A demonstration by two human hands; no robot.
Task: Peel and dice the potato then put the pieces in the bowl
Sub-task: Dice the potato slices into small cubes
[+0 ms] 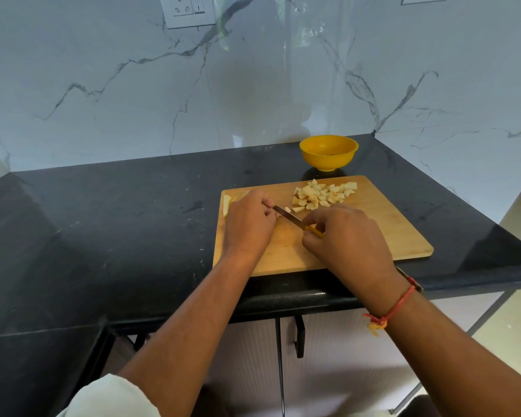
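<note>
Head view of a kitchen worktop. A rectangular wooden cutting board (388, 233) with rounded corners and a smooth, light grain lies on a speckled black stone counter (103, 224), against a glossy white wall (118, 85) veined in grey like marble. A heap of diced potato (324, 194), pale, angular and irregular, sits on the far part of the board. Beyond it, off the board's far edge, stands a round yellow bowl (328, 153) of smooth, plastic-looking finish on a small foot.

The right hand (346, 239), knuckles up, has its fingers wrapped round the yellow handle of a small knife (288, 217). The narrow metal blade points left and far, and a single cube lies just beside it. The left hand (248, 224) lies palm down on the left of the board, fingers curled downward with their tips at the blade. It covers an uncut potato piece (226, 204) of which only the pale left end shows; whether the fingers grip it cannot be told. A red thread band (391, 310) circles the right wrist.
</note>
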